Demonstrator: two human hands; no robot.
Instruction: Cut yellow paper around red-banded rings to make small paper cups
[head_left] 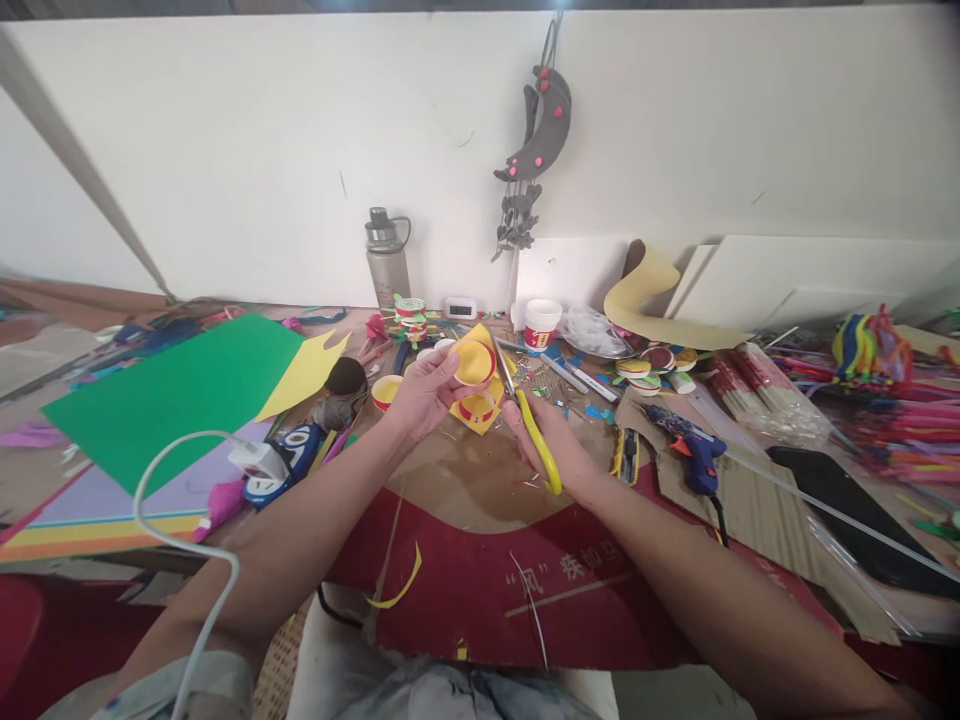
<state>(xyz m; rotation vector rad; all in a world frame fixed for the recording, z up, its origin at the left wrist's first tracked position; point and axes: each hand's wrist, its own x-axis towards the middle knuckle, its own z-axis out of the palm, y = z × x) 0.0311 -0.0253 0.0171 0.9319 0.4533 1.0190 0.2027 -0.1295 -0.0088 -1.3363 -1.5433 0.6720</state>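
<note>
Scissors (538, 437) with yellow handles sit gripped in the right hand (564, 440), blades pointing far and left beside a shallow red-and-yellow cup (475, 362). To their left, the left hand (424, 392) pinches that cup between thumb and fingers.

Grey bottle (388, 265) left of a small white clock (460, 307).

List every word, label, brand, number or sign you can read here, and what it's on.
"“风” 疾如": red cardboard; the next character is unclear.
White cup: mark on its red band, too blurred to read.
Small white display: too small to read.
No other text is legible.
</note>
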